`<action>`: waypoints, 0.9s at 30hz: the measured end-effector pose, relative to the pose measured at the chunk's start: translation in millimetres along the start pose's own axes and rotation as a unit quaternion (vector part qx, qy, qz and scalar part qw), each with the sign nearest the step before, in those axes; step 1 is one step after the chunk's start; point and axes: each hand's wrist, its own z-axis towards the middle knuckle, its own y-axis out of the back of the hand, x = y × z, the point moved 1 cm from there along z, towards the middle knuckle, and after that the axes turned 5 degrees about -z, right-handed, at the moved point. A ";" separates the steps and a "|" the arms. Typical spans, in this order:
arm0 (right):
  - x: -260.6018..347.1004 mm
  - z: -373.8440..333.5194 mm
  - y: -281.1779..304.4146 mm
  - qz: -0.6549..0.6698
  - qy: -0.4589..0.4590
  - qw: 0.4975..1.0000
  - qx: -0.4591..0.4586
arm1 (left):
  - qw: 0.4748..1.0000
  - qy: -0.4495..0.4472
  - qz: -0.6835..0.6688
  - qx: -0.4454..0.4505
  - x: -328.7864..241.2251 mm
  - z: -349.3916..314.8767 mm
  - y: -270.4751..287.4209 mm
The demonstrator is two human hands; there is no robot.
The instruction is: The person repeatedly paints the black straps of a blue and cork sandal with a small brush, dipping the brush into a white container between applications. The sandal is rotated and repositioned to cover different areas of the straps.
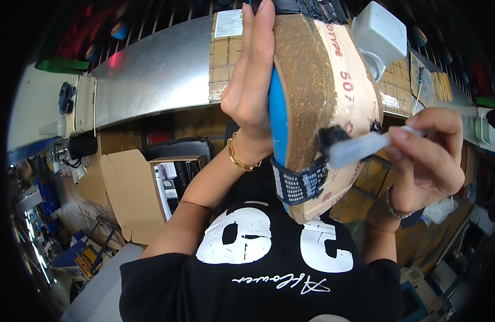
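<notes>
Raised in front of my chest is a blue shoe last (278,115) with its underside turned to me. A brown insole board (301,80) and a pale printed strip (341,96) cover that underside. Around one end runs a dark woven strap (300,184) with light dots. My left hand (251,88) grips the last along its left side, its thumb hidden. Between the fingers of my right hand (430,155) is a translucent white flat-ended tool (357,150), blurred. Its wide end lies over the sole beside a black patch (332,138); whether they touch I cannot tell.
A metal bench (151,70) spans the far side, with cardboard (224,67) on it. A white plastic container (380,35) stands behind the last at the right. Lower left, an open cardboard box (126,193) holds small items. Thin sticks (442,86) lie far right.
</notes>
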 end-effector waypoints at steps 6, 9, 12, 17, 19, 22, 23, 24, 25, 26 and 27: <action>-3.1 12.2 4.8 0.062 -0.033 0.994 0.089 | 0.702 -0.403 0.586 -0.021 2.8 3.5 20.1; -19.4 30.4 7.5 0.158 -0.072 0.969 0.176 | 0.563 -0.503 0.655 -0.037 13.8 6.1 20.2; -47.8 46.2 -5.5 0.169 -0.033 0.983 0.055 | 0.586 -0.491 0.643 -0.042 20.3 10.6 23.8; -55.3 31.0 -32.1 0.007 -0.065 0.998 -0.023 | 0.614 -0.452 0.641 -0.086 17.2 12.8 35.0; -39.3 16.7 -27.6 0.059 -0.115 0.992 -0.016 | 0.614 -0.444 0.645 -0.095 13.9 14.5 40.7; -13.2 6.5 -13.8 0.137 -0.200 0.970 0.033 | 0.595 -0.448 0.659 -0.106 10.6 14.3 42.6; -8.7 4.8 -12.3 0.118 -0.185 0.975 0.023 | 0.592 -0.449 0.661 -0.107 10.3 16.2 41.7; -4.0 3.6 -12.4 0.100 -0.171 0.980 0.012 | 0.594 -0.449 0.660 -0.105 10.3 17.9 40.2; -1.1 3.6 -16.3 0.087 -0.149 0.985 0.006 | 0.587 -0.454 0.661 -0.109 8.9 16.5 41.7; 1.2 3.9 -20.8 0.044 -0.120 0.992 -0.005 | 0.581 -0.458 0.663 -0.113 7.7 14.5 43.5; 2.2 4.5 -23.5 0.038 -0.106 0.994 -0.009 | 0.574 -0.462 0.666 -0.118 7.3 12.6 45.3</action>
